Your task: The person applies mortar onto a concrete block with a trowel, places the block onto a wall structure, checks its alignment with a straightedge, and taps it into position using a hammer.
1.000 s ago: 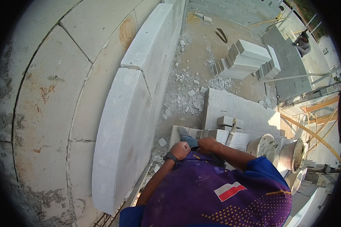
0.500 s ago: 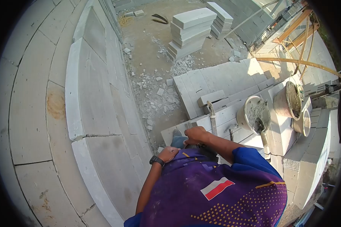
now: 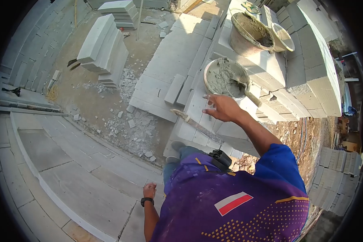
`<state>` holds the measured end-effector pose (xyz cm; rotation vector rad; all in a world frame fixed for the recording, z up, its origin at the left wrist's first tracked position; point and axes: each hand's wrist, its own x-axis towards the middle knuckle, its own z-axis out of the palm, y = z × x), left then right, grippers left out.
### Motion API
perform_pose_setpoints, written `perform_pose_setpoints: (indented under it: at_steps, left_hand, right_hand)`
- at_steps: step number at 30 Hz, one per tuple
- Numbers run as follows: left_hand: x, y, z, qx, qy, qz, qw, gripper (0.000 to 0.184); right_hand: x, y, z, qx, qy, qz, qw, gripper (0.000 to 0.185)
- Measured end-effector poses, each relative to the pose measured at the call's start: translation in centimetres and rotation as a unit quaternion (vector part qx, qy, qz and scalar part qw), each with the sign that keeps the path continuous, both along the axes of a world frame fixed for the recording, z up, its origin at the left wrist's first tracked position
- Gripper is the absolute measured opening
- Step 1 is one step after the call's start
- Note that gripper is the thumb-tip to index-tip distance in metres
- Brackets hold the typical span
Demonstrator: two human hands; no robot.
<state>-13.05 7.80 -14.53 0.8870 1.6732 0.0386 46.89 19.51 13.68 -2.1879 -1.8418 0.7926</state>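
Hands parted from the waist, right one now out by the mortar

Half a second ago I had both hands close together at the front of the shirt point(image 3: 234, 191); since then the right hand point(image 3: 225, 108) has reached out to the near bucket point(image 3: 208, 86), and my view has swung round. That right hand is released, its fingers spread and slightly bent, with nothing in its grasp that I can see. It overlaps the bucket's lower edge in my view, so I cannot tell whether they touch.

The near bucket stands on the pale blocks point(image 3: 189, 131), holding wet grey mortar point(image 3: 223, 76), with a tool handle point(image 3: 253, 96) leaning out over its rim. Behind it I see a larger bucket point(image 3: 238, 42) and a smaller one point(image 3: 288, 39). A saw point(image 3: 201, 128) lies across the blocks, below the right hand.

The left hand point(image 3: 149, 190), above a black wristwatch point(image 3: 147, 201), hangs lower with curled fingers near the wall point(image 3: 93, 193); I cannot tell whether it is fully clenched.
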Motion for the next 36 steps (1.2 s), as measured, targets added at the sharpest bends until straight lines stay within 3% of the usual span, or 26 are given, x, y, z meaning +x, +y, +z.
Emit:
perform_pose_setpoints:
  at_steps: [4, 10, 13, 16, 17, 18, 22, 27, 32, 36]
  left_hand:
    - [-1.4, 4.2, -1.9, -0.047, -0.015, 0.012, 0.999, 0.039]
    - [1.5, 13.5, -3.5, -0.034, -0.044, -0.106, 0.993, 0.040]
    - [2.5, 17.8, -4.7, -0.005, -0.067, -0.146, 0.987, 0.042]
    - [3.6, 21.4, -4.6, 0.031, -0.068, -0.185, 0.980, 0.046]
    - [4.0, 22.4, -4.2, 0.051, -0.061, -0.202, 0.976, 0.047]
    - [4.5, 23.1, -3.8, 0.073, -0.058, -0.220, 0.971, 0.048]
    - [6.8, 23.2, -2.4, 0.105, -0.078, -0.188, 0.973, 0.051]
    - [7.7, 18.8, -2.9, 0.110, -0.086, -0.184, 0.973, 0.051]
    - [8.6, 10.4, -3.5, 0.072, -0.052, -0.151, 0.984, 0.053]
    - [11.5, 2.9, -2.4, 0.054, -0.013, -0.142, 0.988, 0.053]
  right_hand:
    - [4.3, -5.1, 5.4, 0.093, -0.033, -0.272, 0.957, 0.060]
    - [2.8, -16.3, 8.0, 0.038, -0.135, -0.394, 0.908, 0.065]
    - [0.4, -19.2, 8.2, 0.048, -0.081, -0.400, 0.912, 0.071]
    - [-3.4, -17.7, 12.5, 0.255, 0.192, -0.461, 0.828, 0.080]
    - [-4.1, -17.2, 13.9, 0.280, 0.137, -0.437, 0.844, 0.085]
    - [-4.4, -16.8, 15.7, 0.264, 0.077, -0.417, 0.867, 0.077]
    - [-0.5, -17.0, 15.6, 0.196, 0.072, -0.409, 0.889, 0.063]
    - [5.9, -17.7, 9.4, 0.086, 0.030, -0.399, 0.913, 0.058]
    - [14.1, -14.5, 5.0, 0.014, 0.003, -0.306, 0.952, 0.059]
    - [20.1, -11.8, -2.5, -0.111, -0.211, -0.126, 0.963, 0.057]
